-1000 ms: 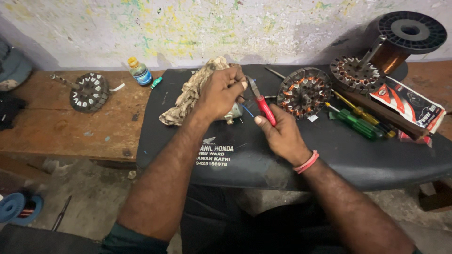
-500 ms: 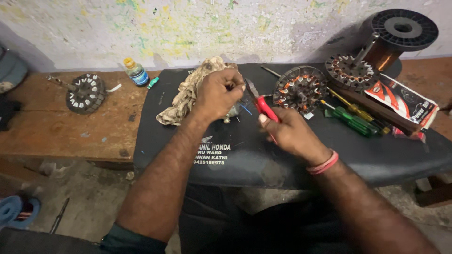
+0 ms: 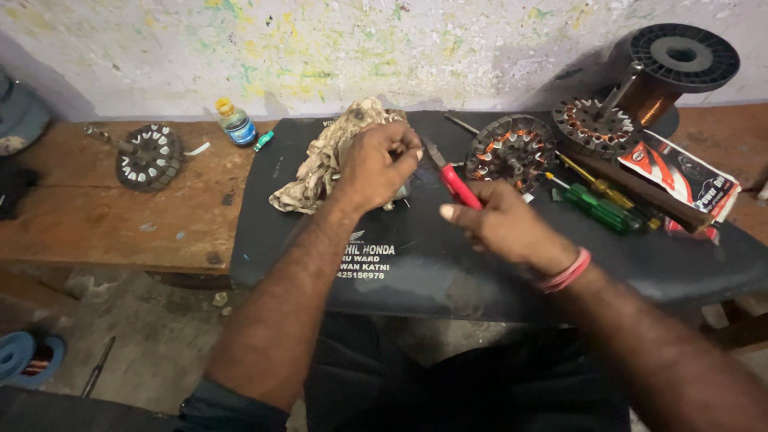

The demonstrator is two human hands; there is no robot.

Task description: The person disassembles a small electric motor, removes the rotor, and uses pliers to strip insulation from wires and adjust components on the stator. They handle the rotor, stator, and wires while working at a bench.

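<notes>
Paint-flecked pale wall (image 3: 336, 48), worn wooden bench (image 3: 96, 216), gritty concrete floor (image 3: 152, 336).

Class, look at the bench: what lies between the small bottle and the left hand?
In the head view, a crumpled beige rag lies between the bottle and the left hand, with a small green object beside the bottle.

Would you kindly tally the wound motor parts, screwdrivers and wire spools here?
Round wound motor stators: 3
Screwdrivers, green-handled and yellow-handled: 2
Copper wire spool with black flanges: 1
Total: 6
</notes>
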